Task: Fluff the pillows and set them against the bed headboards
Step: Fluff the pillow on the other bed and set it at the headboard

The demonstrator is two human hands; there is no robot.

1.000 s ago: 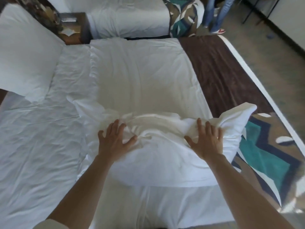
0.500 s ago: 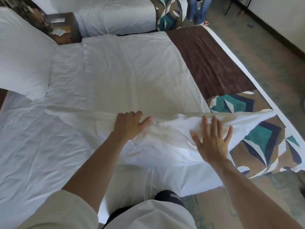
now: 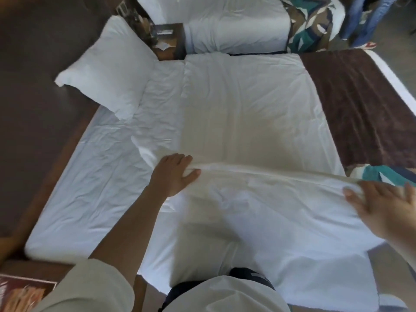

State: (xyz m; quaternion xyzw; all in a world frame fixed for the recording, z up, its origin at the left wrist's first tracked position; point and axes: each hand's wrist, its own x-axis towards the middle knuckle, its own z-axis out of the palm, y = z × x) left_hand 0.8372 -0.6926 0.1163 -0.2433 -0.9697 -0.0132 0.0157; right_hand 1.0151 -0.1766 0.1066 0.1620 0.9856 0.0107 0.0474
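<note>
My left hand (image 3: 174, 174) pinches the far edge of the pillow (image 3: 270, 210), which lies at 6 o'clock on the bed (image 3: 90, 188), likely to stretch it for shaking, while my right hand (image 3: 382, 203) at 3 o'clock is on its end, its hold too blurred to tell.

Soft daylight, motion blur, wide-angle warp

Nightstand (image 3: 171, 36), papers (image 3: 162, 45) on top, far side. Brown runner (image 3: 360, 104) across mattress foot; teal patterned throw (image 3: 380, 174) adjoining. 1 person's jeans-clad legs (image 3: 365, 19) top right.
</note>
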